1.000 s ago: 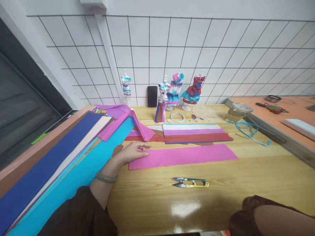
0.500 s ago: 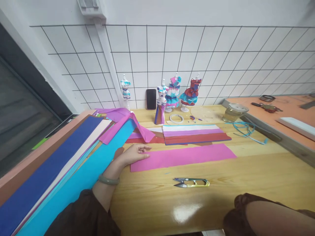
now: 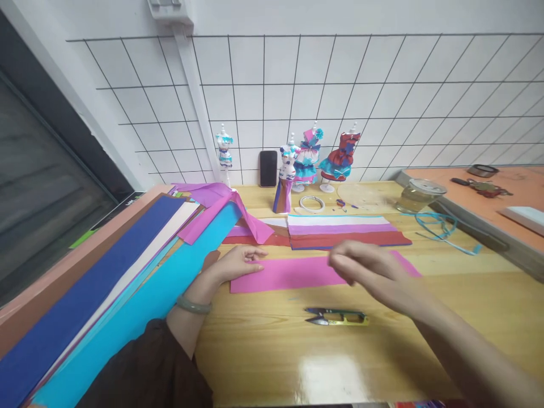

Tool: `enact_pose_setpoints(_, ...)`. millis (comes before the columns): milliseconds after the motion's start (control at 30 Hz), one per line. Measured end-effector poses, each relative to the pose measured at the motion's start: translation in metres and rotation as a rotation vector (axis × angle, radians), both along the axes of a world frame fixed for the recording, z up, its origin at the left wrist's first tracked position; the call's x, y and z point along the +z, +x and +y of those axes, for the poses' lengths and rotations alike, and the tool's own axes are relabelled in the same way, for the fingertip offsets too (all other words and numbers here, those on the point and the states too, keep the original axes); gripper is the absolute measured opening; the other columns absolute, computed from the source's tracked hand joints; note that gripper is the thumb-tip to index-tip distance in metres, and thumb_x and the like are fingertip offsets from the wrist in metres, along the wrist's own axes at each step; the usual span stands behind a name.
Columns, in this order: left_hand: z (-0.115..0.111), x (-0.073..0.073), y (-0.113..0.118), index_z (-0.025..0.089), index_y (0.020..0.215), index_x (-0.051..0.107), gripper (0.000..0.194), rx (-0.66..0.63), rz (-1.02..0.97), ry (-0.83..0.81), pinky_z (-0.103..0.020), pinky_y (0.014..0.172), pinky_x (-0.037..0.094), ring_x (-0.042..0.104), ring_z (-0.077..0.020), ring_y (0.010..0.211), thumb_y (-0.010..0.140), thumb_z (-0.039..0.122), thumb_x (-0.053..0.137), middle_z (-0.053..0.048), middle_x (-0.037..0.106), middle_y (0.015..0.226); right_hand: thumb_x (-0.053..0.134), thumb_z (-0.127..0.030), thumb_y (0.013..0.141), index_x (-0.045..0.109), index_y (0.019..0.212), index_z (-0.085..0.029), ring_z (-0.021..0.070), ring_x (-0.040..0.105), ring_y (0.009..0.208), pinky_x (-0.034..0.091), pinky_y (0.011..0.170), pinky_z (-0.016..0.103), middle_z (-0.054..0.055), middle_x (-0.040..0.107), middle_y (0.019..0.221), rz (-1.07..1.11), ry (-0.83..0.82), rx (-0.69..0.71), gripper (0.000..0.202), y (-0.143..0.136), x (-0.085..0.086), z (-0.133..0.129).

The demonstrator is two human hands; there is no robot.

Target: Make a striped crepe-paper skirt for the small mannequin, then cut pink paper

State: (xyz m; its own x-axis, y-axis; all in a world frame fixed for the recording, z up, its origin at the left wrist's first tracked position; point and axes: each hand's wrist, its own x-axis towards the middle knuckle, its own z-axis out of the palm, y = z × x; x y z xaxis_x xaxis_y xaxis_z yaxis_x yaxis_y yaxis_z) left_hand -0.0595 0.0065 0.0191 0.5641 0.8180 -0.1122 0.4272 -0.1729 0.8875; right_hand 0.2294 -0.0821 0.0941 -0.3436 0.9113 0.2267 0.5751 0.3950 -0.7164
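Note:
A flat pink strip point(image 3: 293, 273), crepe paper or thin cloth, lies crosswise on the wooden table. My left hand point(image 3: 240, 265) rests at its left end, thumb on the strip, fingers loosely bent with a gap to the thumb. Over the right half of the strip hovers my right hand point(image 3: 368, 269), blurred by motion; its fingers are bent down and their tips are partly hidden. I cannot see anything held in it. Thread snips point(image 3: 335, 323) with a yellow handle lie in front of the strip, blades to the left.
Long coloured strips, including a turquoise one point(image 3: 187, 283) and a dark blue one point(image 3: 106, 272), fill the left. Layered strips point(image 3: 340, 225) lie behind. Several small dressed mannequins point(image 3: 340, 156), a phone point(image 3: 268, 169) and a white ring point(image 3: 311, 204) stand or lie farther back. At right are a lidded cup point(image 3: 419, 198) and a blue cord point(image 3: 442, 226).
My right hand has come in from the lower right and is now above the pink strip. My left hand has stayed at the strip's left end. The camera view has shifted slightly.

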Motion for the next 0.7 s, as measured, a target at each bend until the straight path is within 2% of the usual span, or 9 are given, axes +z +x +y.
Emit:
enact_pose_setpoints(67,0.0,0.001,0.001,0.015,0.112,0.06,0.046,-0.007,0.012,0.014,-0.031,0.086,0.046,0.059,-0.0193,0.099,0.07,0.031,0.066,-0.007,0.064,0.113,0.043,-0.039,0.091,0.061,0.083,-0.018,0.0133,0.056,0.064,0.045,0.058,0.025,0.002,0.062,0.074,-0.106,-0.071,0.04,0.028,-0.003,-0.013,0.011)
enact_pose_setpoints(100,0.0,0.001,0.001,0.015,0.111,0.06,0.045,-0.009,0.019,0.02,-0.031,0.086,0.046,0.059,-0.0192,0.099,0.07,0.031,0.066,-0.007,0.064,0.113,0.042,-0.039,0.091,0.06,0.082,-0.018,0.0138,0.056,0.064,0.044,0.059,0.025,0.002,0.063,0.074,-0.157,-0.099,0.057,0.029,-0.005,-0.022,0.017)
enact_pose_setpoints(233,-0.001,0.002,0.002,0.014,0.111,0.061,0.044,0.002,0.051,0.029,-0.03,0.085,0.047,0.06,-0.0191,0.098,0.07,0.029,0.066,-0.007,0.064,0.113,0.042,-0.035,0.09,0.061,0.087,-0.019,0.0164,0.059,0.077,0.044,0.069,0.027,0.005,0.066,0.087,-0.226,-0.1,0.093,0.025,-0.014,-0.057,0.032)
enact_pose_setpoints(300,-0.001,0.003,0.002,0.015,0.111,0.061,0.044,0.001,0.068,0.042,-0.029,0.085,0.047,0.06,-0.0189,0.099,0.07,0.029,0.066,-0.006,0.064,0.114,0.043,-0.032,0.089,0.061,0.085,-0.019,0.0168,0.059,0.077,0.043,0.07,0.028,0.005,0.066,0.086,-0.262,-0.058,0.085,0.023,-0.018,-0.067,0.033)
enact_pose_setpoints(400,-0.005,0.009,0.004,0.017,0.115,0.059,0.042,0.014,0.169,0.181,-0.029,0.084,0.047,0.06,-0.0184,0.097,0.075,0.029,0.062,-0.005,0.065,0.111,0.043,-0.029,0.089,0.059,0.083,-0.02,0.0165,0.058,0.075,0.042,0.068,0.027,0.003,0.065,0.083,-0.304,-0.008,0.063,0.019,-0.021,-0.07,0.031)
enact_pose_setpoints(533,-0.023,0.022,0.021,0.018,0.115,0.057,0.034,0.068,0.443,0.682,-0.038,0.088,0.043,0.054,-0.0245,0.103,0.083,0.03,0.055,-0.008,0.063,0.108,0.041,-0.026,0.09,0.058,0.086,-0.02,0.0166,0.059,0.076,0.043,0.069,0.027,0.004,0.065,0.086,-0.338,0.015,0.058,0.018,-0.022,-0.071,0.029)
enact_pose_setpoints(600,-0.036,0.025,0.034,0.017,0.115,0.055,0.032,-0.007,0.474,0.81,-0.037,0.09,0.041,0.052,-0.0234,0.105,0.087,0.032,0.049,-0.009,0.061,0.11,0.039,-0.025,0.09,0.058,0.089,-0.02,0.0176,0.06,0.08,0.044,0.072,0.028,0.005,0.065,0.089,-0.362,0.041,0.072,0.019,-0.023,-0.072,0.028)
enact_pose_setpoints(667,-0.048,0.023,0.046,0.016,0.117,0.053,0.039,-0.158,0.446,0.816,-0.033,0.094,0.039,0.051,-0.0211,0.109,0.087,0.041,0.048,-0.009,0.06,0.114,0.038,-0.025,0.091,0.059,0.091,-0.019,0.0186,0.061,0.081,0.044,0.073,0.029,0.006,0.065,0.089,-0.379,0.068,0.089,0.022,-0.023,-0.072,0.026)
enact_pose_setpoints(700,-0.053,0.02,0.05,0.015,0.123,0.048,0.049,-0.202,0.435,0.802,-0.032,0.097,0.036,0.046,-0.0209,0.116,0.087,0.048,0.045,-0.01,0.055,0.123,0.037,-0.025,0.091,0.06,0.091,-0.019,0.019,0.061,0.08,0.044,0.073,0.03,0.007,0.065,0.088,-0.384,0.071,0.094,0.023,-0.023,-0.071,0.026)
